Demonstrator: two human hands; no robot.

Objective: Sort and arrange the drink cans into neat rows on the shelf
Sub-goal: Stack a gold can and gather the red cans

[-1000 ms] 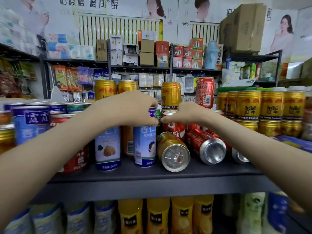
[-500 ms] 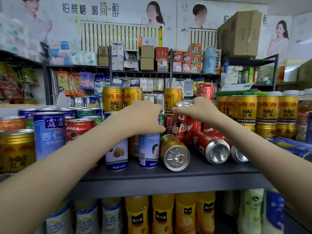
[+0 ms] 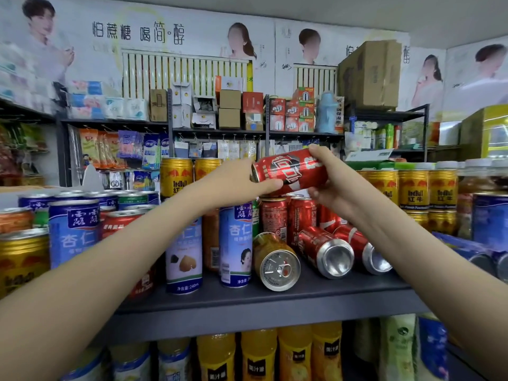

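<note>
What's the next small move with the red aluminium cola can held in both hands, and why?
Probably tip the red aluminium cola can upright and set it by the standing red cans. The right hand and left hand hold it sideways above them; two toppled red cans lie beside.

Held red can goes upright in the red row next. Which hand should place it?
Right, probably. The right hand wraps the body of the sideways red aluminium cola can, fingers over and thumb under, directly above the upright red metal cans. The left hand only pinches the can's end.
</note>
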